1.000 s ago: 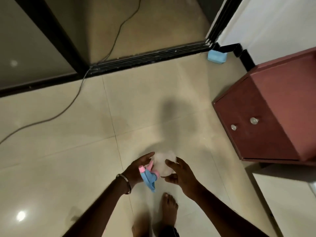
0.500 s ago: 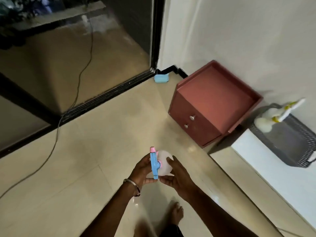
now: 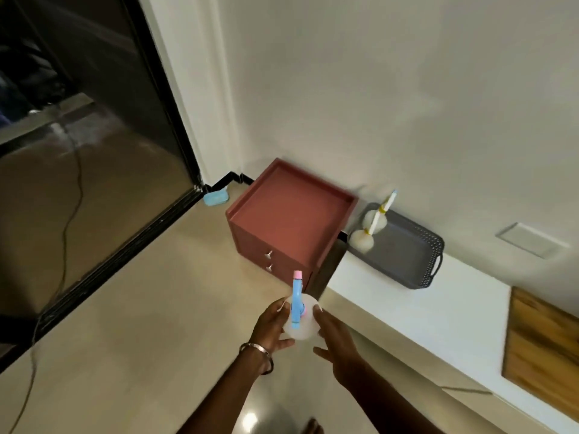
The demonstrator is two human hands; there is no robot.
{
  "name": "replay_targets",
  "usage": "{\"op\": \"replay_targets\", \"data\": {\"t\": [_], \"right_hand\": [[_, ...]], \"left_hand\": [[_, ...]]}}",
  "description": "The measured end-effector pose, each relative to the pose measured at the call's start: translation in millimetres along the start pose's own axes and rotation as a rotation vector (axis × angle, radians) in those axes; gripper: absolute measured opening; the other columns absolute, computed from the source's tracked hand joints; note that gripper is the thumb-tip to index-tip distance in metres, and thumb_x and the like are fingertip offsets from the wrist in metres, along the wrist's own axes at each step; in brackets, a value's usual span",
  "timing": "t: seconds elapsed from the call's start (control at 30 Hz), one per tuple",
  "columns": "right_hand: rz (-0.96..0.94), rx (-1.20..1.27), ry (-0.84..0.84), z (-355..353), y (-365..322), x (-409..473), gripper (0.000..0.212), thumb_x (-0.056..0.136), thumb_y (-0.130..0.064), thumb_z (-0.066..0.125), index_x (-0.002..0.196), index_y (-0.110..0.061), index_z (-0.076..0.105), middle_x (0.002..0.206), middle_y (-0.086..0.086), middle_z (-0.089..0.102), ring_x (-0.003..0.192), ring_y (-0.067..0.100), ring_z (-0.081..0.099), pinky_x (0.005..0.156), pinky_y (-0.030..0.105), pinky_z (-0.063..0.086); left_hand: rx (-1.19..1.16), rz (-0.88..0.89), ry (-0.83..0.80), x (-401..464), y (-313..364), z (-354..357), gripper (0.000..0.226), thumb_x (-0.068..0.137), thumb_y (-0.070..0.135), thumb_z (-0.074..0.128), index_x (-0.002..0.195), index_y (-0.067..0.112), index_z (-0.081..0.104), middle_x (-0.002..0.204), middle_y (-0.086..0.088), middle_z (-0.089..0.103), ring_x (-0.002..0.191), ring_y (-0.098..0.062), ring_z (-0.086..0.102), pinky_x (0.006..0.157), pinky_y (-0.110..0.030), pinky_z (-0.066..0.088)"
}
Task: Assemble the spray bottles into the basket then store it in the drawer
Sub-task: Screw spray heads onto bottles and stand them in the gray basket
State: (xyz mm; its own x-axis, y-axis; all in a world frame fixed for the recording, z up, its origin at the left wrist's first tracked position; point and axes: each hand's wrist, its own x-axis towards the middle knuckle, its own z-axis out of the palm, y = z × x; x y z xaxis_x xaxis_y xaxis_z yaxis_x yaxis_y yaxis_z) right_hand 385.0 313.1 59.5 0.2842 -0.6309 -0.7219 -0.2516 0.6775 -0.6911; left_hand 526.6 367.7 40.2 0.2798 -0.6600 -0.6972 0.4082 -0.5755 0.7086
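Spray bottle [image 3: 306, 322] gripped by left hand [image 3: 268, 327], right hand [image 3: 340, 346] spread beside (red cabinet [image 3: 291, 220] ahead).

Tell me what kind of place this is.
Probably a room in a home: glossy tiled floor, a dark-framed sliding glass door, and a small red drawer cabinet against a white wall.

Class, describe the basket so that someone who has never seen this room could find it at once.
Find the red-brown drawer cabinet against the white wall; a white ledge runs off to its right. The basket sits on that ledge beside the cabinet. It is dark grey with perforated walls and holds two white spray bottles, unlike the flat wooden board farther along.
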Motion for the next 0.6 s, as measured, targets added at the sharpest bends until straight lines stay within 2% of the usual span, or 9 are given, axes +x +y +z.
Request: {"op": "replay_targets", "data": {"t": [0.13,0.2,0.23,0.27,0.33,0.4,0.43,0.5,0.6], "right_hand": [[-0.072,0.046,0.065,-48,-33,18,0.039,0.092,-0.056,0.057,0.115,-0.026,0.066,0.119,-0.002,0.067,0.109,0.019,0.061,0.088,0.037,0.05],[-0.096,0.089,0.1,-72,-51,28,0.039,0.093,-0.052,0.059,0.117,-0.024,0.067,0.12,0.0,0.068,0.111,0.021,0.061,0.087,0.038,0.051],[-0.11,0.116,0.116,-84,-60,33,0.037,0.093,-0.05,0.059,0.116,-0.023,0.068,0.12,0.001,0.069,0.112,0.023,0.06,0.085,0.037,0.052],[-0.124,0.137,0.129,-96,-69,39,0.034,0.094,-0.049,0.06,0.115,-0.024,0.069,0.119,0.002,0.069,0.113,0.024,0.06,0.084,0.037,0.052],[-0.138,0.173,0.153,-121,-87,54,0.029,0.095,-0.047,0.059,0.112,-0.026,0.069,0.118,0.002,0.07,0.114,0.024,0.061,0.083,0.038,0.052],[-0.127,0.213,0.194,-143,-104,71,0.026,0.096,-0.043,0.06,0.114,-0.026,0.068,0.119,0.003,0.069,0.116,0.025,0.06,0.086,0.041,0.052],[-0.125,0.229,0.223,-155,-111,81,0.026,0.096,-0.042,0.06,0.115,-0.026,0.067,0.12,0.003,0.068,0.117,0.026,0.06,0.086,0.041,0.052],[-0.134,0.256,0.272,-178,-127,101,0.023,0.097,-0.039,0.06,0.115,-0.026,0.066,0.12,0.005,0.068,0.116,0.027,0.06,0.085,0.041,0.053],[-0.117,0.286,0.324,-206,-142,129,0.016,0.099,-0.032,0.058,0.112,-0.028,0.067,0.118,0.007,0.068,0.112,0.026,0.063,0.089,0.042,0.053]], "left_hand": [[0.093,0.049,-0.027,22,42,60,0.024,0.089,0.041,0.06,0.111,0.03,0.063,0.109,0.001,0.068,0.097,-0.018,0.065,0.06,-0.025,0.055],[0.132,0.092,-0.045,33,65,89,0.015,0.091,0.037,0.057,0.098,0.027,0.066,0.096,0.002,0.067,0.086,-0.016,0.063,0.067,-0.031,0.054],[0.183,0.121,-0.063,41,75,104,0.019,0.089,0.04,0.056,0.092,0.026,0.067,0.091,-0.001,0.066,0.083,-0.017,0.061,0.07,-0.036,0.052],[0.231,0.142,-0.081,51,84,120,0.026,0.084,0.047,0.055,0.086,0.023,0.068,0.088,-0.004,0.064,0.08,-0.019,0.058,0.07,-0.039,0.05],[0.286,0.16,-0.09,80,97,151,0.05,0.068,0.062,0.052,0.086,0.018,0.067,0.085,-0.006,0.062,0.078,-0.02,0.054,0.07,-0.036,0.046],[0.324,0.153,-0.049,117,102,178,0.074,0.057,0.071,0.05,0.101,0.014,0.066,0.099,-0.005,0.068,0.087,-0.022,0.06,0.08,-0.037,0.053],[0.353,0.145,-0.044,132,107,192,0.076,0.057,0.072,0.051,0.105,0.015,0.064,0.104,-0.005,0.068,0.094,-0.023,0.063,0.086,-0.041,0.054],[0.404,0.145,-0.069,157,119,222,0.063,0.07,0.065,0.057,0.105,0.013,0.06,0.106,-0.006,0.067,0.099,-0.026,0.063,0.089,-0.048,0.054],[0.453,0.141,-0.071,180,136,262,0.038,0.086,0.041,0.061,0.107,0.012,0.048,0.107,-0.008,0.061,0.102,-0.031,0.062,0.086,-0.042,0.055]]}}
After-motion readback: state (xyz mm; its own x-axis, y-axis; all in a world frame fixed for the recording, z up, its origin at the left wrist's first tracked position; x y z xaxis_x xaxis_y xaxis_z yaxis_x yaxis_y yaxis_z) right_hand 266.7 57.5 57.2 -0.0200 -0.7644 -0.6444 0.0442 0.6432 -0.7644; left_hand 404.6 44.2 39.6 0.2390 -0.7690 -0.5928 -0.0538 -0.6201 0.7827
